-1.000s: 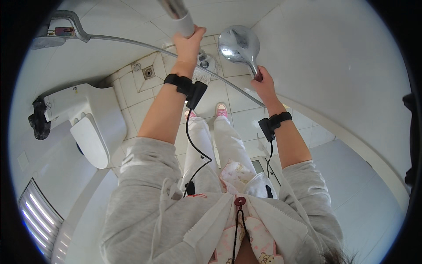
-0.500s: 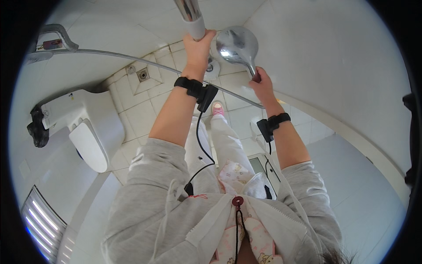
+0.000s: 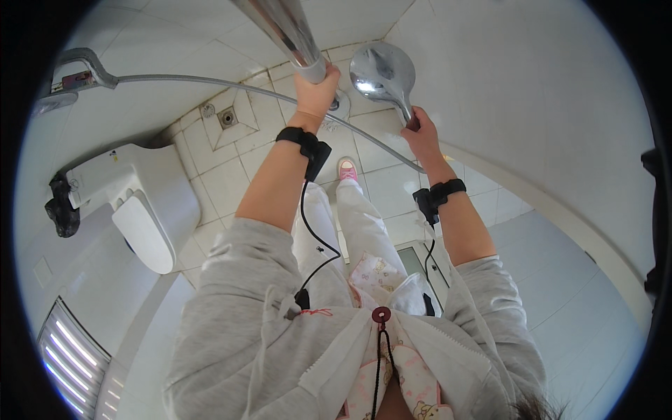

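Note:
Up ahead, my left hand [image 3: 316,94] is closed around the pale collar end of a thick chrome tube [image 3: 283,31]. The tube slants up and out past the top edge, so its far end is out of sight. To the right, my right hand [image 3: 424,138] grips the handle of a chrome shower head [image 3: 382,72], whose round head points away from me. A grey shower hose [image 3: 210,82] runs from the left wall, passes by my left wrist and reaches down to just below my right hand.
A white toilet [image 3: 150,224] stands at the left, with a black plastic-wrapped thing [image 3: 61,206] beside it. A wall fixture [image 3: 91,66] is at the upper left. The tiled floor has a square drain [image 3: 227,117]. A white ledge [image 3: 532,196] curves along the right.
The chrome tube has swung left and come down, so more of it shows. My left hand has dropped slightly with it. The shower head has shifted a little to the right.

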`<state>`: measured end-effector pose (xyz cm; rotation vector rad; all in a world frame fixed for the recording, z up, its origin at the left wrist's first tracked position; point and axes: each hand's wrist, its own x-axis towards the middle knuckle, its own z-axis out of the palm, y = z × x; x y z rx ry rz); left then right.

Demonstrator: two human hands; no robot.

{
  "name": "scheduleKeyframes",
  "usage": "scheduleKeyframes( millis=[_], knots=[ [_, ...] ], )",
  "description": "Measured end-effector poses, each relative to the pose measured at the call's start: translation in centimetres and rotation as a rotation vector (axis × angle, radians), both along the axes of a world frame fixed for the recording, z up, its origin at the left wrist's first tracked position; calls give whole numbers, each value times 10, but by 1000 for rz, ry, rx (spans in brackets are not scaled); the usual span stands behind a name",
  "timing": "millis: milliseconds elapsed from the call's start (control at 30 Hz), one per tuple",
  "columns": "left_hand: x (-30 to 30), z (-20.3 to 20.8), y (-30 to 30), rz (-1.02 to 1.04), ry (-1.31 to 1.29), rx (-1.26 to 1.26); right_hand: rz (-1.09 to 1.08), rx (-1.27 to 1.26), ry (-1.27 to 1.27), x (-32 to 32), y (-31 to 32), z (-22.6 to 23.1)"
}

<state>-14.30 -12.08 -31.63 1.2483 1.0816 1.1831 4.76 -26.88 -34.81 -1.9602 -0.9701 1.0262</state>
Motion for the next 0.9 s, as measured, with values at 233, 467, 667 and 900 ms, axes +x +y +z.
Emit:
scheduleKeyframes(
  millis=[233,467,667,900],
  knots=[
    [-39,-2,-3,-40,45,-68,22,-2,-56,-3,-10,-1],
    [-81,28,-12,-130,-37,-140,29,17,-33,-11,-21,0],
    [-107,53,-31,-121,-45,-137,48,21,20,-20,-21,-5],
    [-140,40,-51,-118,23,-113,135,3,23,-31,-19,-11]
  ],
)
